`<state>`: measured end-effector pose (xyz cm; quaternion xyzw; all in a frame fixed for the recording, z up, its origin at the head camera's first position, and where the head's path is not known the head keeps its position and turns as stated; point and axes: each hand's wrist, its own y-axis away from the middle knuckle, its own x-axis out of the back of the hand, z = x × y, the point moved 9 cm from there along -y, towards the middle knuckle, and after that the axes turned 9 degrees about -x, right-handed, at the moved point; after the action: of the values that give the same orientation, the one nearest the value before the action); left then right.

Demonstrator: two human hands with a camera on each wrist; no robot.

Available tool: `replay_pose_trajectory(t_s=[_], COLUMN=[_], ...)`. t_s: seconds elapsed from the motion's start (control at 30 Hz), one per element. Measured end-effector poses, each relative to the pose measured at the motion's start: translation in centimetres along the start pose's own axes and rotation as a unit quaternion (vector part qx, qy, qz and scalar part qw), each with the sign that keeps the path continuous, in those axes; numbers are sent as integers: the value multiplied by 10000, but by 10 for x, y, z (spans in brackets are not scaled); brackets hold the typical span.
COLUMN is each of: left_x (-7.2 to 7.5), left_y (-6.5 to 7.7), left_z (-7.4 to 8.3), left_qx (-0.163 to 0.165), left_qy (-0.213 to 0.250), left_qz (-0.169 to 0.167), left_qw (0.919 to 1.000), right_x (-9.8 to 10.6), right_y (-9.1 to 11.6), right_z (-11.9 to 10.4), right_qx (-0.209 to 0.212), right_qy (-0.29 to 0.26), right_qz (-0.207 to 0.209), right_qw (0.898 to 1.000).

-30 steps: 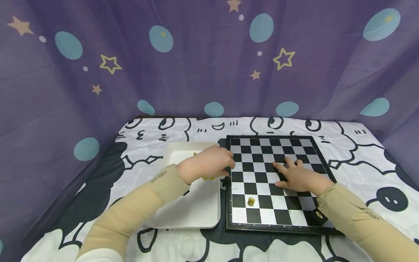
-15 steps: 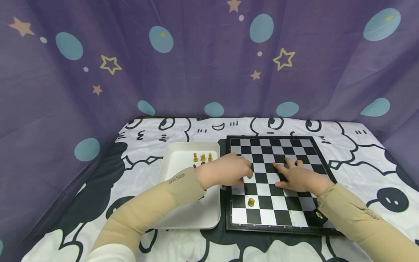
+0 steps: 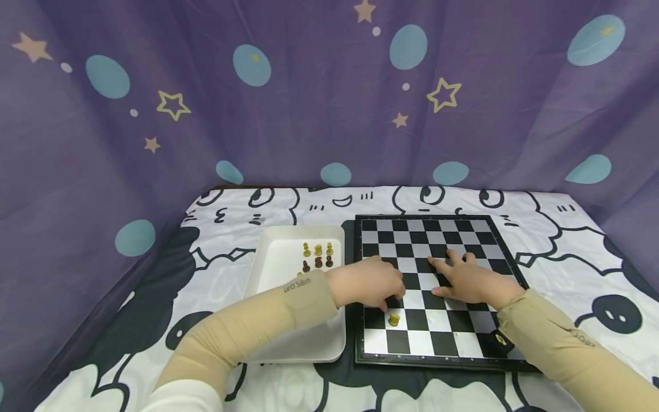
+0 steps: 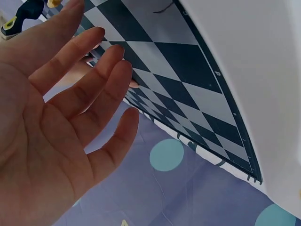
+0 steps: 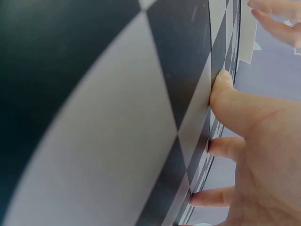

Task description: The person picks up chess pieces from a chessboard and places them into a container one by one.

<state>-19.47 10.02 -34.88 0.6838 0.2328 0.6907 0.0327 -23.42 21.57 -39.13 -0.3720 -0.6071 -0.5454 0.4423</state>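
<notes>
My left hand [image 3: 368, 281] hovers over the near left of the checkered chessboard [image 3: 444, 339], fingers loosely bent. Its palm and fingers [image 4: 89, 96] show nothing held in the left wrist view. Just in front of it on the board is a small yellow chess piece [image 3: 393, 319]; part of this yellow piece [image 4: 54, 3] shows past the thumb at the top edge of the left wrist view. My right hand [image 3: 471, 278] rests on the board's right half with fingers spread, the thumb [image 5: 225, 87] and fingertips against the squares.
A white tray [image 3: 278, 252] stands left of the board, partly covered by the left forearm. In it are yellow chess pieces [image 3: 318, 249] and dark brown ones [image 3: 318, 262]. A dark object with a yellow mark [image 3: 501, 340] sits beneath the right wrist.
My left hand has moved right and toward me, from the tray's edge to over the board by the yellow piece, uncovering chess pieces in the tray. The right hand stays in place.
</notes>
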Motion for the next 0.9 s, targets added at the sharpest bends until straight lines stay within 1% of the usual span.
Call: replay_pose_trajectory(t_s=[0.17,0.4,0.67,0.9], left_x=[-2,-7,-6,-6], left_y=[-3,-8,-7,-6], left_z=[4,8,11,13], left_qx=[-100,-305,-416,-453], left_qy=[-91,0,-70,-82], left_qz=[-40,-64,29,-5], left_qw=[9999,9995,9991,9989], right_x=[-1,1,1,1], right_y=[0,0,1,1], right_z=[0,0,-1,-1], right_qx=[-15,16,30,33], right_qy=[1,-27,-41,-54], right_qz=[4,24,38,30], right_qw=[10000,10000,10000,10000])
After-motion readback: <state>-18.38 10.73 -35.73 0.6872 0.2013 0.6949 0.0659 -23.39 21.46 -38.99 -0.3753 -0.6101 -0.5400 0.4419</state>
